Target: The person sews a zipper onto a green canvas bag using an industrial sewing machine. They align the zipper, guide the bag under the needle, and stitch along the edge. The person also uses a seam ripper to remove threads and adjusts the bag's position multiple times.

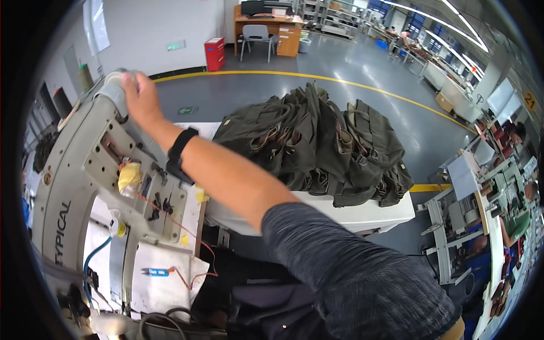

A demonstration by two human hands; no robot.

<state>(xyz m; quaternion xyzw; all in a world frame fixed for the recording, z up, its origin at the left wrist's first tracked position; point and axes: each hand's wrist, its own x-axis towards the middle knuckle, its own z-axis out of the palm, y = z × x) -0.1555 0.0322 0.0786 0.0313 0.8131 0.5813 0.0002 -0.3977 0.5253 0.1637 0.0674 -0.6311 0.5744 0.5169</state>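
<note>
My right hand [141, 99] reaches up to the top end of a beige industrial sewing machine [54, 175], fingers curled over its pale round handwheel [118, 79]; a black band circles that wrist. Below are a yellow wrapped pad [129, 178], red thread and a small white-and-yellow bottle [117, 226]. Blue thread snips [158, 272] lie on a white cloth [141, 255]. Dark fabric [266, 303] hangs at the lower middle. My left hand is not visible.
Olive-green bags [311, 147] are piled on a white table [368, 221] ahead. Machines [464, 209] and co-workers [513, 224] line the right. Thread cones [85, 79] stand at left. A desk [286, 42], chair [255, 34] and red cabinet [215, 54] are at the back.
</note>
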